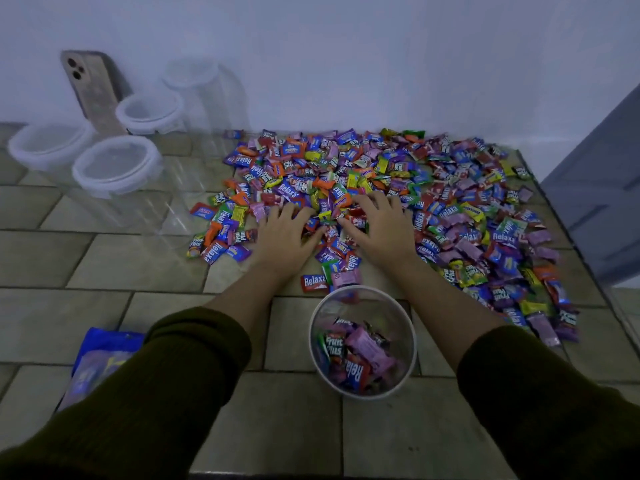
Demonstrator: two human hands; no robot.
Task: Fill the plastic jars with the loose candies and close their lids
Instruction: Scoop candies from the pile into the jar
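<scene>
**Stock on view: one open jar, loose candies, four lidded jars**

1. Sleeves, dark olive, pair. Running in from the near edge and ending short of the wrists.
2. Blue packet [104, 355]. Lying on the tiled floor [138, 265] on the near side of the left hand, partly hidden under the left sleeve.
3. Open jar [408, 320], clear plastic, no lid on it. Standing upright between the two forearms, just nearer than both hands. Holding a shallow layer of jarred candies [360, 355], pink, blue and red wrappers showing; filling well short of the rim.
4. Left hand [284, 233]. Lying palm down on the near edge of the pile, fingers spread wide and reaching forward over the wrappers.
5. Right hand [381, 230]. Lying palm down just beside the left hand, fingers spread and bending down into the pile. Whether either hand is catching a candy underneath cannot be told.
6. Loose candies [450, 188]. Spreading in a broad heap under, beyond and to the right of both hands, up to the wall [381, 64].
7. Lidded jars, four, clear, seemingly empty: nearest jar [116, 166], far-left jar [48, 143], third jar [149, 110], rear jar [190, 72]. Standing well to the left of the left hand and beyond it, lids on.
8. Phone [93, 91]. Leaning against the wall among the lidded jars, camera side outward.
</scene>
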